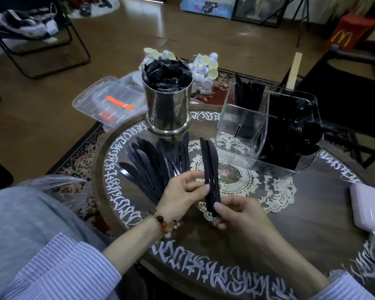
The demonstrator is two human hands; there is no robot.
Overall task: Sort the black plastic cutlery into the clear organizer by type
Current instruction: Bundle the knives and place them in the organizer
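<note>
Task stage: knives are being gathered into a bundle; judged mid-task, since other cutlery already stands in the organizer.
Left hand (pixel 183 192): fingers curled, pinching the held knives (pixel 210 176) at mid-length, thumb on the near side, to square the stack.
Right hand (pixel 238 215): fingers curled round the handle ends of the same bundle, thumb pressed on top; this carries the weight.
Held knives: a few pieces aligned flat together, blades pointing far, raised above the table (pixel 290 224) near its centre (alignment probably lets them drop into one slot together).
Loose knife pile (pixel 154 159): fanned on the table, left of the bundle, just near of the metal canister (pixel 167 105); not yet sorted.
Clear organizer (pixel 266 135): far right of the hands, well apart from the bundle. Its right compartments hold dark cutlery; the near-left compartment looks empty, a likely knife slot.
Metal canister: holds black wrapped packets.
Clear lidded box (pixel 108 100): far left, at the table edge.
White box (pixel 370 204): right edge.
Risk: smooth stacked knives may slide apart if the pinch loosens.
</note>
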